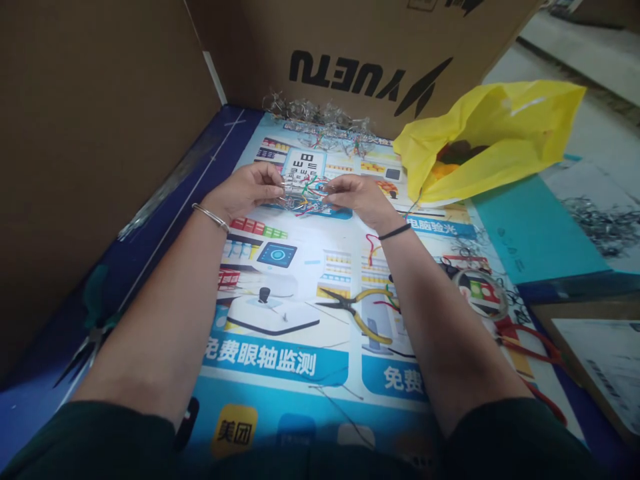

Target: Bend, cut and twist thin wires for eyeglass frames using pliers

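Observation:
Between my hands, above the printed poster sheet, is a small silvery wire piece with red, green and yellow strands at its middle. My left hand pinches its left end between thumb and fingers. At the other end, the thumb and fingertips of my right hand are closed on it. The exact shape of the piece is too fine to make out. Nearer to me lie yellow-handled pliers, their jaws pointing left.
A heap of twisted wire pieces lies against the cardboard box. Right of my hands stands a yellow bag, open-mouthed. Straight wires and teal-handled pliers are at left; red-handled scissors and a clear ring-shaped coil are at right.

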The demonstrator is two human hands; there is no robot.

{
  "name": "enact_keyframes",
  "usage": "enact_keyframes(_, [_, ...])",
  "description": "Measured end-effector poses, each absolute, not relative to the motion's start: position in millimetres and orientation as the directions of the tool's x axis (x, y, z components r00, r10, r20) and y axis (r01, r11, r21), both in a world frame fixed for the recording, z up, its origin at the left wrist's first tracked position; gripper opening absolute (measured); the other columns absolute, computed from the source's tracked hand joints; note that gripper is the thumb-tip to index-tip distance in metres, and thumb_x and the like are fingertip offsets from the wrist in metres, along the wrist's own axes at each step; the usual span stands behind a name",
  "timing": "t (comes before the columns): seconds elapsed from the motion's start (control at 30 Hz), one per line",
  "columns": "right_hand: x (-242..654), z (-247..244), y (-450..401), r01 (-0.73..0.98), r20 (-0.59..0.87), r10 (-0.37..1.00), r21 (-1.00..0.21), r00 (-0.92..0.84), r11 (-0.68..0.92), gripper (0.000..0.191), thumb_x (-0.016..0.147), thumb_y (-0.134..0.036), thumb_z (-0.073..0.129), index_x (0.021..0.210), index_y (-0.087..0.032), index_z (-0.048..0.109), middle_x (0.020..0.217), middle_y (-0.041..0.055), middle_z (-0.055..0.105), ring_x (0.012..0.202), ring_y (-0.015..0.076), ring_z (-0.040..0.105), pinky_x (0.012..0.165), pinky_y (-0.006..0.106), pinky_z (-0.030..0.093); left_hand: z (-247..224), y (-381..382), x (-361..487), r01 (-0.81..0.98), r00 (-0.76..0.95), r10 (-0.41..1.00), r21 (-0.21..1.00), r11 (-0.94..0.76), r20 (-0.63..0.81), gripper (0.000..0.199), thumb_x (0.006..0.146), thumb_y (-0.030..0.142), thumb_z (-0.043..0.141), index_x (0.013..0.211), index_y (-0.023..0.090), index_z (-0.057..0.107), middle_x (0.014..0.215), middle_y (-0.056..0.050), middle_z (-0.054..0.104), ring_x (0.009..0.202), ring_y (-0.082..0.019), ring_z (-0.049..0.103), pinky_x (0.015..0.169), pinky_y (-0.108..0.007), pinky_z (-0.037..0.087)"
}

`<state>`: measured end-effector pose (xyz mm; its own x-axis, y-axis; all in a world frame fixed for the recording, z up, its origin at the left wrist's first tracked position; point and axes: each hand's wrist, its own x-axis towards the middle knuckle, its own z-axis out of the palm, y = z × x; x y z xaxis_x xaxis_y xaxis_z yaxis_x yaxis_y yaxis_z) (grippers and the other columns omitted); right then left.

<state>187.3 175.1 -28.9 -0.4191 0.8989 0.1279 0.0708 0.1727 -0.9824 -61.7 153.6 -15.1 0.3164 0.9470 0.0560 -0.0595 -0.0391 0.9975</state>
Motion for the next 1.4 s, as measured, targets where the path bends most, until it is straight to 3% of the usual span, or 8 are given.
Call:
enact_keyframes(0.23, [180, -37, 173, 0.160, 0.265, 0.865, -0.919, -0.426, 0.360, 0.019, 0.065, -0.021, 0.068, 0.082, -0.014, 0.066, 0.082, 0.0025, 0.066, 0.073, 0.0129, 0.059, 0.066, 0.027, 0.050, -25, 159, -75, 0.045, 0.329, 0.939, 0.991, -0.122, 0.101, 0.027, 0.055, 0.009, 0.077, 0.068, 0.014, 0.054, 0.078, 0.000, 0.060, 0.071, -0.011, 0.060, 0.071, -0.027, 0.049])
enact_keyframes(0.57, [178, -38, 172, 0.265, 0.453, 0.764, -0.751, -0.459, 0.604, 0.012, 0.069, -0.015, 0.059, 0.079, -0.016, 0.066, 0.085, 0.0039, 0.063, 0.079, 0.0149, 0.058, 0.072, 0.029, 0.048, -25, 162, -73, 0.139, 0.306, 0.936, 0.965, -0.224, 0.174, 0.026, 0.054, 0.014, 0.077, 0.063, 0.013, 0.053, 0.071, -0.001, 0.060, 0.064, -0.009, 0.056, 0.064, -0.024, 0.044])
enact_keyframes(1.03, [176, -30, 170, 0.280, 0.453, 0.781, -0.755, -0.429, 0.592, 0.010, 0.073, -0.018, 0.060, 0.079, -0.020, 0.068, 0.088, 0.0033, 0.063, 0.085, 0.0150, 0.058, 0.075, 0.028, 0.046, -19, 161, -65, 0.115, 0.314, 0.928, 0.963, -0.244, 0.198, 0.023, 0.055, 0.019, 0.076, 0.061, 0.013, 0.055, 0.069, 0.000, 0.059, 0.064, -0.009, 0.056, 0.063, -0.022, 0.045])
enact_keyframes(1.23, [187, 2, 165, 0.230, 0.513, 0.741, -0.732, -0.434, 0.642, 0.008, 0.073, -0.019, 0.063, 0.079, -0.020, 0.068, 0.086, 0.0039, 0.063, 0.087, 0.0158, 0.059, 0.080, 0.030, 0.046, 13, 149, -64, 0.075, 0.280, 0.922, 0.952, -0.298, 0.267, 0.019, 0.061, 0.017, 0.071, 0.061, 0.014, 0.053, 0.072, 0.000, 0.058, 0.070, -0.010, 0.055, 0.066, -0.023, 0.044])
enact_keyframes(1.4, [195, 46, 144, 0.187, 0.533, 0.691, -0.709, -0.488, 0.680, 0.013, 0.075, -0.024, 0.062, 0.086, -0.020, 0.068, 0.093, 0.0063, 0.060, 0.087, 0.0170, 0.059, 0.069, 0.027, 0.049, 55, 128, -63, 0.080, 0.338, 0.855, 0.893, -0.444, 0.394, 0.012, 0.066, 0.013, 0.064, 0.063, 0.014, 0.053, 0.077, -0.002, 0.058, 0.074, -0.012, 0.055, 0.067, -0.026, 0.044])
